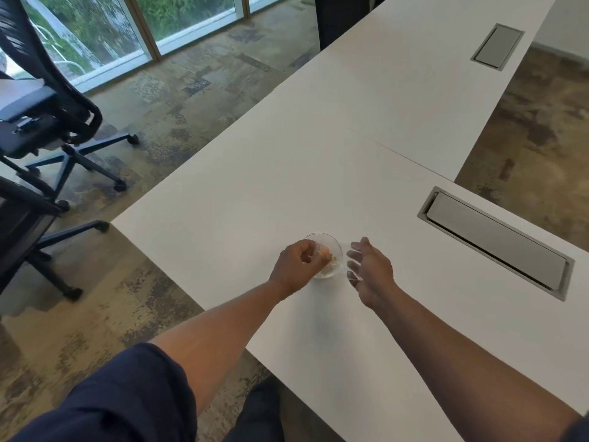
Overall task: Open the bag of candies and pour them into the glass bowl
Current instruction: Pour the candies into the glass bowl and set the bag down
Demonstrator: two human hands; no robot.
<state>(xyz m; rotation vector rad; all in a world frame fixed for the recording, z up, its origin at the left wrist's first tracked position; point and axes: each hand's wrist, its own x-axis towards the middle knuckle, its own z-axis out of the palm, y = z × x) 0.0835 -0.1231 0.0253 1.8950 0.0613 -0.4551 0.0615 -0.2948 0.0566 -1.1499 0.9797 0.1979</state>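
head view: clear bowl (331, 247) on table (255, 199), pale candies (331, 266) inside; left hand (294, 266) curled at rim, contents unclear; right hand (369, 266) spread wide beside.

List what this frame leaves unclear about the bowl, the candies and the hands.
- Glass bowl, head view: near-left rim hidden by the left hand.
- Contents: pale, blurred, too small to identify.
- Candy bag: none distinguishable.
- Right hand: fingertips motion-blurred; something clear there, unidentifiable.
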